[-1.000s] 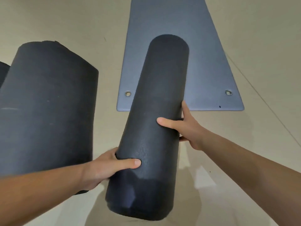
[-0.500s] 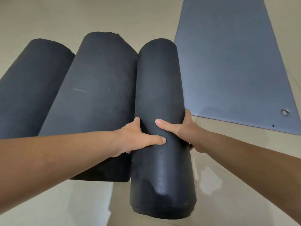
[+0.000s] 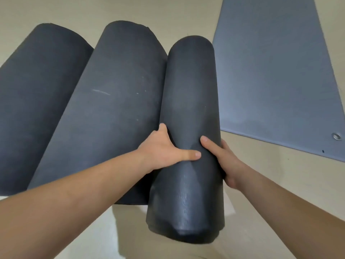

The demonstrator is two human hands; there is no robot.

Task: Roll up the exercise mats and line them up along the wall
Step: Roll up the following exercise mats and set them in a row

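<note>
A dark rolled mat (image 3: 190, 94) lies lengthwise in front of me, touching a second, thicker rolled mat (image 3: 112, 109) on its left. A third rolled mat (image 3: 31, 101) lies further left. My left hand (image 3: 164, 150) grips the near roll from its left side, thumb across the top. My right hand (image 3: 224, 159) grips the same roll from the right, thumb on top and fingers hidden behind it. A grey-blue mat (image 3: 270, 71) lies flat and unrolled on the floor to the right, with a metal eyelet (image 3: 336, 136) at its near corner.
The floor (image 3: 280, 184) is smooth beige tile, bare near my arms and between the roll and the flat mat. No wall can be made out in this view.
I swung the held roll leftward until it lies against the two other rolls. The view turned left, the flat mat shifted right, and my left hand slid up the roll toward my right.
</note>
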